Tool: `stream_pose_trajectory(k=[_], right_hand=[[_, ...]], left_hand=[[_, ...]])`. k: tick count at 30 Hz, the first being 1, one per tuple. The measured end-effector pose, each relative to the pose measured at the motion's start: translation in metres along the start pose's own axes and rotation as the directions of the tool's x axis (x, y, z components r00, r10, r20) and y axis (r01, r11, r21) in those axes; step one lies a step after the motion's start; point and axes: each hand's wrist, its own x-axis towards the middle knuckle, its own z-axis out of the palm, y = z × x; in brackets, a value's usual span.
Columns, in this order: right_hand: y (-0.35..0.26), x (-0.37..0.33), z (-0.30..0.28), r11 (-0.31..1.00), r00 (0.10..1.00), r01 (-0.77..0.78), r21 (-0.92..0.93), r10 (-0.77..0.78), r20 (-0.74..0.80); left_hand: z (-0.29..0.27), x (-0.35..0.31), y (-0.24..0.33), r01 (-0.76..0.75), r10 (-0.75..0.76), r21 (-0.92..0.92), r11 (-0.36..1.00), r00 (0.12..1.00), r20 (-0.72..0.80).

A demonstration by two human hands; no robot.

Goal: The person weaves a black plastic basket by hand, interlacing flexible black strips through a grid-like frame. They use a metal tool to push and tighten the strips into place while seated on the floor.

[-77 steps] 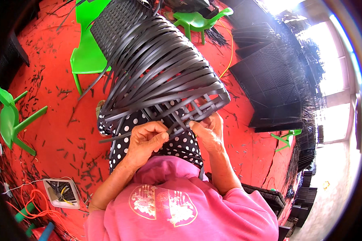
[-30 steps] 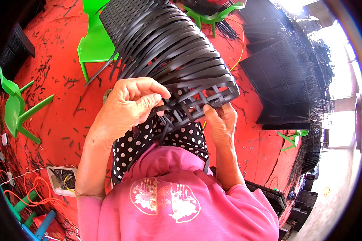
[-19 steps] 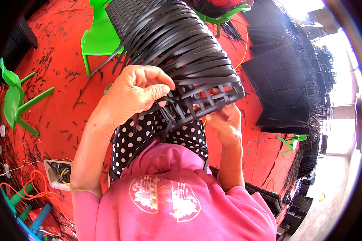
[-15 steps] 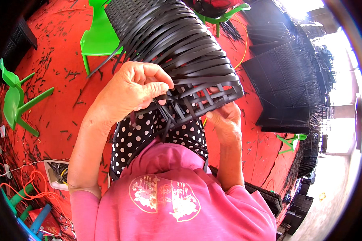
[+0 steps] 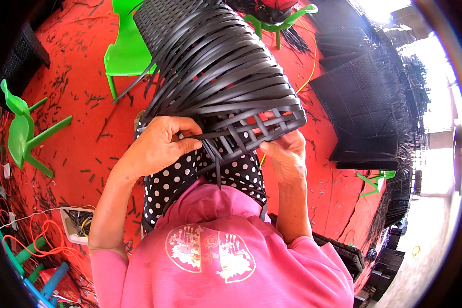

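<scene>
A black woven panel (image 5: 226,66) of flat plastic strips leans over my lap, its open lattice end toward me. Loose strips hang from its left side and its near corner. My left hand (image 5: 164,138) pinches one flat black strip (image 5: 213,135) between thumb and fingertips, left of the lattice. The strip runs from my fingers into the weave. My right hand (image 5: 287,154) grips the near right corner of the panel, thumb at the frame edge and fingers mostly hidden behind it.
Green plastic chairs stand on the red floor (image 5: 87,143) at far left, upper left and upper right. Cut strip scraps lie scattered about. A white tray (image 5: 69,226) of strips sits at lower left by orange cords. Black woven panels (image 5: 364,102) are stacked at right.
My left hand has moved down and slightly left, drawing the strip out straighter. The panel's near end has shifted slightly left; my right hand stays on its corner.
</scene>
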Motion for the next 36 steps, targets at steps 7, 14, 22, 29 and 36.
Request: stream_pose_trajectory(k=[7, 14, 22, 29, 36], right_hand=[[0.001, 0.001, -0.007, 0.999, 1.0, -0.022, -0.043, 0.022, -0.002], [-0.001, 0.0, -0.005, 0.999, 1.0, -0.014, -0.038, 0.014, 0.009], [-0.004, -0.001, -0.007, 0.997, 0.998, -0.069, -0.047, 0.069, 0.007], [0.004, 0.002, -0.014, 0.998, 0.995, -0.058, 0.01, 0.057, 0.085], [-0.002, 0.001, -0.012, 0.996, 0.991, -0.084, -0.023, 0.086, 0.101]], left_hand=[[0.001, 0.0, -0.006, -0.032, 0.029, 0.04, 0.999, 0.996, 0.078], [-0.01, -0.011, 0.012, 0.132, -0.059, -0.38, 0.916, 0.979, 0.197], [-0.001, -0.011, -0.004, 0.199, -0.171, -0.134, 0.971, 0.965, 0.197], [-0.003, -0.021, 0.009, 0.178, -0.085, -0.221, 0.959, 0.923, 0.375], [0.002, -0.015, -0.01, 0.058, 0.144, -0.521, 0.852, 0.93, 0.339]])
